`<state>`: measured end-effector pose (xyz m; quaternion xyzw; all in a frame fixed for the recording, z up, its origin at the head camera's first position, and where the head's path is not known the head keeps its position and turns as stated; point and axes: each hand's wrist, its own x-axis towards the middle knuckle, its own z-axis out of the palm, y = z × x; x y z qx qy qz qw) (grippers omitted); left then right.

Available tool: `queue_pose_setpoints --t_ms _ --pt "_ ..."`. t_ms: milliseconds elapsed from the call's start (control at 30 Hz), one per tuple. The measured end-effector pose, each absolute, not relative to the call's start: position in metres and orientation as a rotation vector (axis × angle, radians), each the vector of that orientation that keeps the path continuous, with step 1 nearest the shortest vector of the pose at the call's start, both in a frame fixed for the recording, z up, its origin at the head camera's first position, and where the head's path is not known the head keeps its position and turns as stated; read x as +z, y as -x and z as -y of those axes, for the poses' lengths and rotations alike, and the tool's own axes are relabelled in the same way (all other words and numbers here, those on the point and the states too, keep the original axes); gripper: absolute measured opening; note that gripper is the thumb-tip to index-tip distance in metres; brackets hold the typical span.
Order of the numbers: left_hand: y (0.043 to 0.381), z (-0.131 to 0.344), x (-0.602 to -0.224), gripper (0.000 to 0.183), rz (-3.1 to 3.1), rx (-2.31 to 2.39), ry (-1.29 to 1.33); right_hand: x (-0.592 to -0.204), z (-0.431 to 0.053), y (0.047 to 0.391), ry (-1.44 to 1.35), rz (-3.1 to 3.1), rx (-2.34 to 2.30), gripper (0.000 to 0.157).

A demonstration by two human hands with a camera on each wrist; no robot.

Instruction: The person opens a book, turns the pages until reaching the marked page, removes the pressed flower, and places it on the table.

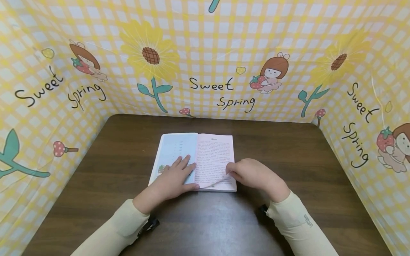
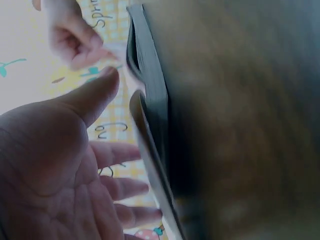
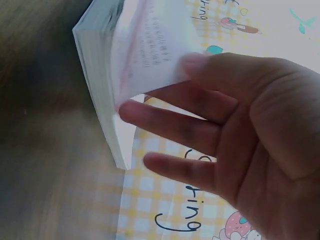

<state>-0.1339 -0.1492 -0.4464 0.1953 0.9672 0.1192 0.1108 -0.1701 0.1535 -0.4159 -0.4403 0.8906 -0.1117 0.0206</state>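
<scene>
An open book (image 1: 214, 153) lies on the table, with a pale blue left page (image 1: 169, 144) and a pink, text-covered right page. My left hand (image 1: 174, 177) rests on the left page, fingers spread, its thumb near the spine at the bottom. At the lower right corner, my right hand (image 1: 251, 173) pinches a page (image 3: 157, 55) between thumb and forefinger, and that corner curls up off the pages below. In the right wrist view, the other fingers extend loosely beside the book's edge. The left wrist view shows the left thumb raised beside the book's thick edge (image 2: 150, 65).
The dark wooden table (image 1: 96, 149) surrounds the book. Yellow checked cloth (image 1: 205, 46) with flowers and lettering walls the back and both sides. A black strap piece (image 1: 148, 226) shows under the left sleeve, and another (image 1: 263, 209) by the right.
</scene>
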Motion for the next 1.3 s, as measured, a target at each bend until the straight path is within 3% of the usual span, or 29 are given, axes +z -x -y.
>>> queue_pose_setpoints --t_ms 333,667,1033,1300 --pt "0.127 0.140 -0.448 0.085 -2.962 0.358 -0.512 -0.420 -0.149 0.171 1.500 -3.021 -0.321 0.010" --pt "0.126 0.136 -0.448 0.079 -3.018 0.380 -0.473 -0.414 -0.145 0.169 1.624 -3.198 -0.457 0.023" --pt "0.126 0.137 -0.445 0.128 -3.287 0.231 -0.617 -0.412 -0.148 0.173 1.446 -3.333 -0.595 0.024" --pt "0.124 0.143 -0.439 0.128 -3.382 -0.007 -0.858 -0.412 -0.151 0.174 1.375 -3.309 -0.601 0.020"
